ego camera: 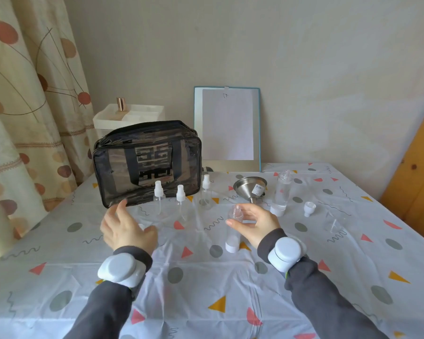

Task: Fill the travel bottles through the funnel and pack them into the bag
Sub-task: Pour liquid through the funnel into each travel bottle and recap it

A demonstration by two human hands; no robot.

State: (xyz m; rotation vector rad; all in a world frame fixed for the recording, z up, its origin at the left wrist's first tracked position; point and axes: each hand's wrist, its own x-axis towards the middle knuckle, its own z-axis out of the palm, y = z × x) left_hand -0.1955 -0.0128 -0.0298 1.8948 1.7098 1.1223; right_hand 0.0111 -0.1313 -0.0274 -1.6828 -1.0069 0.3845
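A smoky see-through bag (147, 165) with black trim is stood upright at the far left. Three clear spray bottles (181, 204) (white tops on) are lined up just before it. An uncapped bottle (233, 231), white-based, is stood nearer, to their right. A steel funnel (250, 189) is laid on its side beyond it.

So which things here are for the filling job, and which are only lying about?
For the job: bag, three spray bottles, open bottle, funnel, tall bottle.
Lying about: board, white box, curtain.
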